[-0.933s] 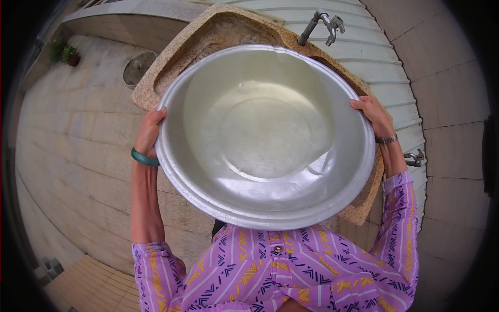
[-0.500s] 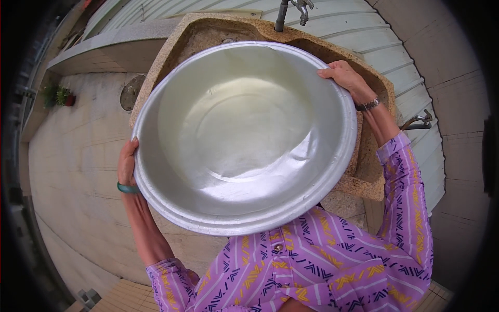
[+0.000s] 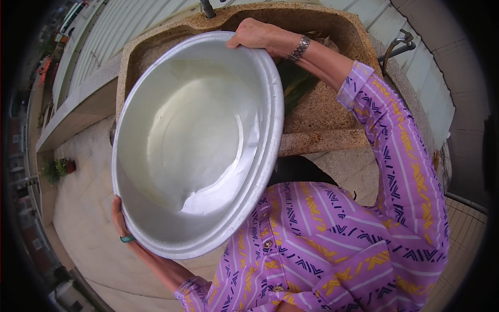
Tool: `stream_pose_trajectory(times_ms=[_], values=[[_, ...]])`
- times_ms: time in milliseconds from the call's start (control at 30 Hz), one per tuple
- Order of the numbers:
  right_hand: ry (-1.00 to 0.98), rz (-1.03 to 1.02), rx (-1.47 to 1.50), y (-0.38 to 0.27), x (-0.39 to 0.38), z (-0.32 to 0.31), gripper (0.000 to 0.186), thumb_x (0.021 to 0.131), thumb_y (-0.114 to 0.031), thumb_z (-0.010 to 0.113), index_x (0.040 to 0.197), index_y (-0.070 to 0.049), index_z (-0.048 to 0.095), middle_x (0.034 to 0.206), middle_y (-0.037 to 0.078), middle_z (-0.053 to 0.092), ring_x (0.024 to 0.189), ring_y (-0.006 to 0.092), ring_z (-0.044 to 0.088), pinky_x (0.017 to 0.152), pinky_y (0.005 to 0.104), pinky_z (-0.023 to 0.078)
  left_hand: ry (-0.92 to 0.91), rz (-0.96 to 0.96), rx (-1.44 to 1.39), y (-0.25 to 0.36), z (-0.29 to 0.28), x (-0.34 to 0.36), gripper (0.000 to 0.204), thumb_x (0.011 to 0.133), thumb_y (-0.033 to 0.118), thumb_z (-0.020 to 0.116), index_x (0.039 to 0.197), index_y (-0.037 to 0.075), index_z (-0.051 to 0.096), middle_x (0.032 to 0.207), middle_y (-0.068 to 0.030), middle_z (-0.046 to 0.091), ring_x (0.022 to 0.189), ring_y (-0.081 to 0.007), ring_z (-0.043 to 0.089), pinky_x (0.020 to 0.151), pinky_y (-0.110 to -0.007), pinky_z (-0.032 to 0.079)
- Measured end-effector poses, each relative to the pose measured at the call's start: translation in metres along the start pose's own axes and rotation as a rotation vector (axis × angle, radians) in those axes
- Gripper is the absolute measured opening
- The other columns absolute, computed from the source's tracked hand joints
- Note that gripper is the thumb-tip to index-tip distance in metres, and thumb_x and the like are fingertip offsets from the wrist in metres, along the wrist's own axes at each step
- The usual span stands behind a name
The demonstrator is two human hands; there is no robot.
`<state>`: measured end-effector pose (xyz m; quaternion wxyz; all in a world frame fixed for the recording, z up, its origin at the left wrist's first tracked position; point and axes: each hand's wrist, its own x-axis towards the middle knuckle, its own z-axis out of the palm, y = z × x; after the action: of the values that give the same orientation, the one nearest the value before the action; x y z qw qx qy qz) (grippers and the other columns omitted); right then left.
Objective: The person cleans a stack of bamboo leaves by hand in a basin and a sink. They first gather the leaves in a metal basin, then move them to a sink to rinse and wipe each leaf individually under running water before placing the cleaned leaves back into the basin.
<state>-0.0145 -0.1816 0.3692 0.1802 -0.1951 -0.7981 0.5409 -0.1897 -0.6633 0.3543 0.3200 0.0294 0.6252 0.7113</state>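
A large silver metal basin point(image 3: 192, 130) is tilted in my grasp over and to the left of a speckled tan stone sink point(image 3: 327, 135). My right hand point(image 3: 252, 36) grips its upper rim, fingers wrapped over it. My left hand point(image 3: 118, 213), low on the left, is closed on the rim, mostly hidden by the basin. I cannot tell how much water, if any, the basin holds. Something dark green point(image 3: 296, 88) lies in the sink, partly hidden by my right forearm.
A pipe point(image 3: 207, 8) rises behind the sink and a metal tap point(image 3: 403, 41) is at the right. Pale ribbed sheeting point(image 3: 93, 52) runs behind. A low wall point(image 3: 73, 109) borders the tiled floor point(image 3: 88, 208) on the left, where a potted plant point(image 3: 65, 166) stands.
The basin has shifted left and tilted more steeply. My right hand has moved up and leftward with the rim, my left hand downward. More of the sink's right part now shows.
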Motion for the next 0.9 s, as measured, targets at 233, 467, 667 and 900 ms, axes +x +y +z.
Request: stream_pose_trajectory(times_ms=[233, 467, 667, 900], values=[[-0.045, -0.126, 0.043, 0.003, 0.007, 0.016, 0.022, 0.071, -0.011, 0.057, 0.066, 0.01, 0.053, 0.062, 0.012, 0.056, 0.051, 0.0169, 0.053, 0.046, 0.0314, 0.045, 0.054, 0.073, 0.109, -0.016, -0.037, 0.012, 0.04, 0.087, 0.028, 0.042, 0.11, -0.003, 0.05, 0.103, -0.0163, 0.057, 0.091, -0.0267, 0.057, 0.081, -0.035, 0.046], [-0.084, -0.286, 0.258, -0.003, 0.011, 0.03, 0.022, 0.072, -0.01, 0.056, 0.069, 0.012, 0.052, 0.065, 0.014, 0.055, 0.054, 0.0181, 0.054, 0.047, 0.0318, 0.045, 0.101, -0.021, -0.077, -0.005, -0.036, -0.004, 0.038, 0.085, 0.026, 0.044, 0.109, -0.003, 0.05, 0.101, -0.0173, 0.058, 0.088, -0.0273, 0.058, 0.08, -0.037, 0.047], [-0.032, 0.123, 0.258, -0.018, 0.001, 0.032, 0.022, 0.074, -0.008, 0.054, 0.077, 0.014, 0.054, 0.07, 0.018, 0.057, 0.061, 0.0231, 0.059, 0.051, 0.0342, 0.047, 0.194, 0.105, -0.214, -0.015, -0.019, -0.035, 0.036, 0.082, 0.02, 0.046, 0.108, -0.005, 0.049, 0.102, -0.0207, 0.057, 0.088, -0.0297, 0.058, 0.081, -0.04, 0.048], [-0.079, 0.162, 0.213, -0.019, 0.016, 0.043, 0.03, 0.077, -0.009, 0.055, 0.089, 0.018, 0.053, 0.083, 0.025, 0.058, 0.07, 0.0277, 0.062, 0.06, 0.0375, 0.051, 0.18, 0.102, -0.25, 0.002, -0.022, -0.024, 0.033, 0.081, 0.017, 0.047, 0.105, -0.006, 0.05, 0.096, -0.0205, 0.059, 0.083, -0.0291, 0.06, 0.076, -0.037, 0.051]])
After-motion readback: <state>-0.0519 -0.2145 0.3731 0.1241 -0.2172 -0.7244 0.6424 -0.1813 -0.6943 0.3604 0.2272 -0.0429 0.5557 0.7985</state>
